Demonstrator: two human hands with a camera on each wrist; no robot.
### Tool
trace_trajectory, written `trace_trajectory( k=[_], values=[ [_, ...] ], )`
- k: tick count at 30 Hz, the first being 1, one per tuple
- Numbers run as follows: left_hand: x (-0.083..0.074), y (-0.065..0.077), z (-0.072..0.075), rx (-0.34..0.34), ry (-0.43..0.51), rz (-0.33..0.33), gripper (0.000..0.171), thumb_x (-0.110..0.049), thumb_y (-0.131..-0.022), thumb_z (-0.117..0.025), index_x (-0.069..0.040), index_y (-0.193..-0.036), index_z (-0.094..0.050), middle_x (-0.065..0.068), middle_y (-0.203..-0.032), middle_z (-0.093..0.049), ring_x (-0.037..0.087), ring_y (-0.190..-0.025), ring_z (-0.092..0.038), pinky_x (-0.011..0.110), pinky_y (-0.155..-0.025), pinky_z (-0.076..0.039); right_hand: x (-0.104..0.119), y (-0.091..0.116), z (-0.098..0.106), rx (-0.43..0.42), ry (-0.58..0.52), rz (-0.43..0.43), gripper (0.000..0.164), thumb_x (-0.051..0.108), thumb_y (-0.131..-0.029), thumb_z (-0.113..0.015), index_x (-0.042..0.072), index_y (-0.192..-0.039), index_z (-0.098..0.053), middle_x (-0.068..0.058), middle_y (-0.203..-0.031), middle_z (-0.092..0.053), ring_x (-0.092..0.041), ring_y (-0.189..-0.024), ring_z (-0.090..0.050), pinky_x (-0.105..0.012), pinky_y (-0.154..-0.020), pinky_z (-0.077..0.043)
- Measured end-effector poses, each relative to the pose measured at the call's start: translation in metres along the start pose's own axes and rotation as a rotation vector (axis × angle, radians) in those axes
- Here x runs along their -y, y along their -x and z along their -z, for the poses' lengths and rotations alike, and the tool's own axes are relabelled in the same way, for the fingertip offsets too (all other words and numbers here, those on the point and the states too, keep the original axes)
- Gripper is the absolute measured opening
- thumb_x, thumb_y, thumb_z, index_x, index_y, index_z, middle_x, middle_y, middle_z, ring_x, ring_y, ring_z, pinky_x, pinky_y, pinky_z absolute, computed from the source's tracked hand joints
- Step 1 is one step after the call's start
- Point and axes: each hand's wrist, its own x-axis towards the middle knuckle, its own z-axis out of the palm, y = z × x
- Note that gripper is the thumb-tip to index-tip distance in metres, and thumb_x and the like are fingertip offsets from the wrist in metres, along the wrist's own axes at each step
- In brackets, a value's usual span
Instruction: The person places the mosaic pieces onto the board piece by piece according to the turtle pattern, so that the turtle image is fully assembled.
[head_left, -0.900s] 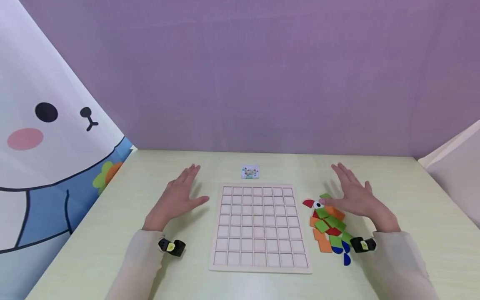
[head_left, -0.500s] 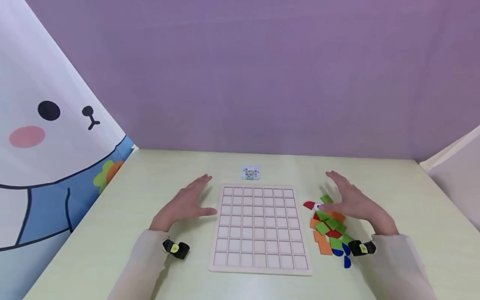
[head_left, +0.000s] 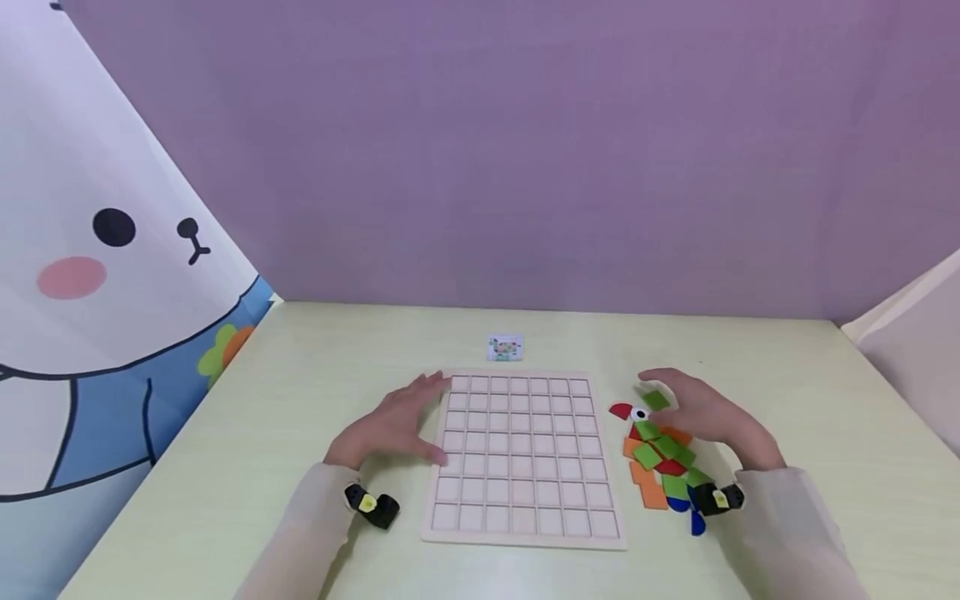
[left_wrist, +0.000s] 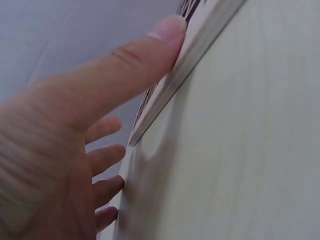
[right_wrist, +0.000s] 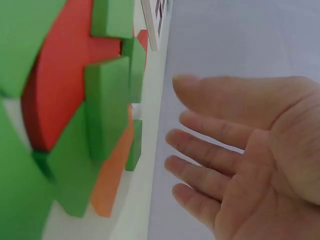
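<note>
A pale wooden board with a grid of square recesses (head_left: 522, 467) lies flat in the middle of the table. At its left side is my left hand (head_left: 390, 429), fingers spread. In the left wrist view its thumb (left_wrist: 150, 52) overlaps the board's edge (left_wrist: 170, 92), while the other fingers are near the table. My right hand (head_left: 708, 410) hovers over the far end of a heap of flat coloured pieces, thumb and fingers apart and nothing between them. Green squares (head_left: 647, 456), orange pieces (head_left: 651, 492) and a red piece (right_wrist: 62, 75) are in the heap. A green piece (head_left: 656, 400) lies beneath the right fingers.
Behind the board lies a small printed card (head_left: 506, 347). Blue pieces (head_left: 697, 523) and a red quarter-round (head_left: 620, 411) sit at the heap's edges, beside a round eye piece (head_left: 639, 414). A purple backdrop (head_left: 525, 167) stands at the table's far edge.
My left hand has moved right and nearer to me, reaching the board's left edge. My right hand has come down closer to the pieces, its fingers bending more. Board and pieces stay put.
</note>
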Motion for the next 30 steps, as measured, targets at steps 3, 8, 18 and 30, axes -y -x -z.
trace_trajectory(
  k=[3,8,18,30],
  values=[
    [0.000,0.000,-0.004,0.018,-0.017,0.011,0.114,-0.051,-0.062,-0.083,-0.012,-0.151,-0.024,0.011,-0.160,-0.016,0.037,-0.147,-0.006,0.058,-0.117,-0.012,-0.003,-0.001,-0.005,-0.004,0.015,0.029,0.046,0.006,-0.085,-0.062,-0.003,-0.129,-0.052,-0.029,-0.131,-0.051,-0.044,-0.115,-0.048,-0.061,-0.095,-0.044],
    [-0.002,0.002,-0.005,0.044,-0.052,0.019,0.114,-0.053,-0.064,-0.081,-0.008,-0.151,-0.022,0.011,-0.160,-0.017,0.038,-0.147,-0.004,0.059,-0.117,-0.009,-0.003,-0.006,-0.013,-0.029,0.061,0.087,0.029,-0.003,-0.083,-0.062,-0.003,-0.111,-0.064,-0.020,-0.112,-0.063,-0.033,-0.098,-0.057,-0.052,-0.088,-0.053],
    [-0.006,-0.001,-0.002,0.056,-0.093,0.044,0.113,-0.054,-0.068,-0.079,-0.010,-0.153,-0.019,0.009,-0.160,-0.014,0.034,-0.148,-0.002,0.056,-0.118,-0.008,0.006,-0.008,-0.011,0.041,-0.003,0.018,0.019,-0.001,-0.082,-0.066,-0.001,-0.101,-0.064,-0.010,-0.095,-0.063,-0.021,-0.084,-0.054,-0.038,-0.075,-0.056],
    [-0.005,-0.001,-0.004,0.061,-0.093,0.043,0.113,-0.054,-0.068,-0.078,-0.008,-0.152,-0.018,0.011,-0.160,-0.013,0.036,-0.148,-0.002,0.057,-0.118,-0.007,0.014,-0.010,-0.019,0.060,-0.046,-0.041,0.013,0.001,-0.085,-0.066,-0.001,-0.097,-0.062,-0.007,-0.087,-0.062,-0.016,-0.074,-0.054,-0.028,-0.065,-0.053]
  ],
)
